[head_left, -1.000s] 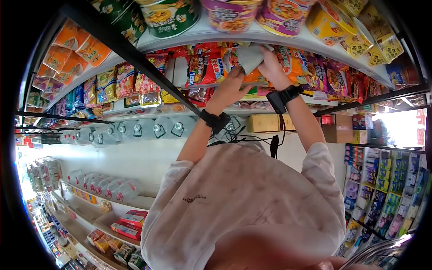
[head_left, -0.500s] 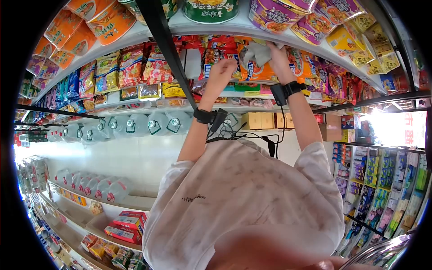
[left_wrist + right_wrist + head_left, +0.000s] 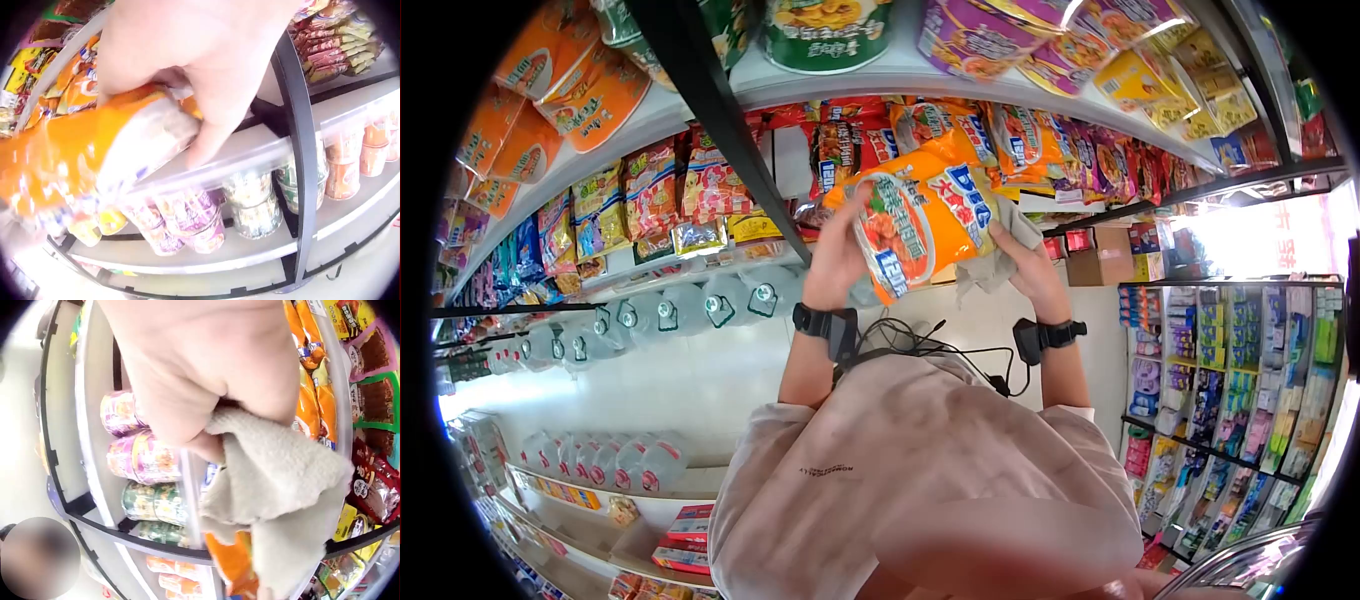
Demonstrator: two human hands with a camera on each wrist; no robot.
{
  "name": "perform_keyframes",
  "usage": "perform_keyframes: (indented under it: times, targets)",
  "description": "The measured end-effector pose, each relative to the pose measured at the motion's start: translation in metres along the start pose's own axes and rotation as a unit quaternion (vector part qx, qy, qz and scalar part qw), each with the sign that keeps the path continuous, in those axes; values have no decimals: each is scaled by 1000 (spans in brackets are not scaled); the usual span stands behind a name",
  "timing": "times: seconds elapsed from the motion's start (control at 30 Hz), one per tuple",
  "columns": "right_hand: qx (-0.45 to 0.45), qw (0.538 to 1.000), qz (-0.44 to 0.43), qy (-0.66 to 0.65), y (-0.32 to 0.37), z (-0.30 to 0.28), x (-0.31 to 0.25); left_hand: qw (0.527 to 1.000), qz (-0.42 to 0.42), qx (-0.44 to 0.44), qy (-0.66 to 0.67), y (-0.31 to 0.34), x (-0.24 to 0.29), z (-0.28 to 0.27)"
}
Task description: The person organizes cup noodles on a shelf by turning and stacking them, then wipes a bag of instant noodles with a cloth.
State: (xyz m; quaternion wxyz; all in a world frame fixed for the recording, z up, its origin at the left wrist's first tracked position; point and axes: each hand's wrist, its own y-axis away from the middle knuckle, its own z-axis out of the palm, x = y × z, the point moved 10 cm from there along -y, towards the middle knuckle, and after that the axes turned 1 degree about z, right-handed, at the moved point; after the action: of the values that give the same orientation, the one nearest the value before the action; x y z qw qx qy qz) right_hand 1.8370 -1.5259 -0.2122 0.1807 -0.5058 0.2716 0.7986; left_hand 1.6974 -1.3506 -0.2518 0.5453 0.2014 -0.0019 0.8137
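Note:
In the head view an orange instant noodle packet (image 3: 930, 215) is held in front of the shelf, tilted, its printed face showing. My left hand (image 3: 838, 250) grips its left end; the left wrist view shows thumb and fingers around the orange wrapper (image 3: 69, 156). A crumpled grey cloth (image 3: 990, 270) is bunched in my right hand (image 3: 1030, 275), at the packet's right end. Seen from the right wrist, the cloth (image 3: 275, 469) hangs from the curled fingers and covers part of the packet (image 3: 234, 559) behind it.
More orange packets (image 3: 1025, 145) line the shelf behind, with red and purple ones beside them. Noodle tubs (image 3: 830, 35) stand on the neighbouring shelf. A black post (image 3: 720, 120) crosses at the left. Large water bottles (image 3: 725, 300) sit lower down. Cables (image 3: 910, 340) hang near the waist.
The orange packet has come off the shelf toward the body. My left hand, free half a second ago, now grips it. My right hand has come back too, still holding the cloth.

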Motion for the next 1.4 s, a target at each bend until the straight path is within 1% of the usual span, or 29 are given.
perform_keyframes:
  times: [0.03,0.07,0.1,0.13,0.17,0.23,0.27,0.3,0.37,0.4,0.47,0.5,0.53,0.57,0.63,0.67,0.73,0.83,0.93,1.0,1.03,1.07,1.13,1.17,1.2,1.27,1.3,1.33,1.4]
  targets:
    - [-3,1000,12,-23,9,3,-6,999,11,18,-45,6,-3,5]
    - [-5,999,24,-47,19,3,-12,999,-8,27,-17,11,-9,14]
    - [-8,997,33,-71,28,0,-15,999,3,27,-46,14,-13,21]
    - [17,998,31,-52,36,-14,-11,997,13,27,-75,18,-19,29]
    - [23,1000,4,9,43,-22,-17,994,23,27,-103,22,-25,36]
    - [39,990,-48,130,61,-29,-36,992,-7,21,-125,31,-45,53]
    - [69,988,-96,104,75,-34,-50,990,-21,21,-140,36,-55,60]
    - [97,980,-123,124,89,-46,-60,987,-33,19,-157,39,-66,68]
    - [153,959,-175,161,117,-71,-74,989,-1,7,-150,45,-88,86]
    - [165,949,-171,208,127,-88,-78,990,10,4,-143,47,-99,92]
    - [279,921,-221,159,162,-136,-90,987,34,20,-155,51,-119,99]
    - [334,901,-243,134,181,-155,-97,982,69,7,-178,53,-126,109]
    - [353,873,-320,107,200,-147,-114,975,102,-6,-199,57,-135,120]
    - [338,880,-309,123,201,-143,-95,966,134,-18,-220,62,-146,132]
    - [213,874,-353,256,205,-99,-83,964,122,-5,-234,71,-182,142]
    - [97,835,-399,366,210,-59,-81,963,119,3,-242,73,-201,136]
    - [181,764,-425,450,232,-44,-77,965,115,10,-234,83,-231,146]
    - [148,803,-430,384,227,-76,-80,929,181,-44,-319,101,-241,169]
    - [185,804,-434,362,232,-90,-96,914,153,-67,-369,123,-251,170]
    - [120,923,-312,189,206,-111,-85,887,150,-76,-431,132,-252,172]
    - [81,963,-239,99,198,-114,-72,880,143,-81,-447,137,-251,167]
    - [68,988,-138,2,190,-118,-52,872,136,-86,-463,142,-246,163]
    - [73,992,-76,-68,192,-118,-46,865,99,-114,-478,154,-233,161]
    - [76,991,-42,-101,193,-112,-42,884,94,-98,-447,163,-225,153]
    - [63,983,-70,-159,199,-97,-48,902,89,-79,-414,173,-217,142]
    - [38,984,-163,-68,207,-68,-63,935,68,-53,-344,188,-197,128]
    - [26,979,-203,-23,211,-51,-66,938,79,-49,-334,197,-184,125]
    - [37,978,-197,-55,212,-36,-62,941,88,-42,-323,205,-173,121]
    - [139,937,-289,141,216,-16,-60,943,107,-41,-313,220,-154,111]
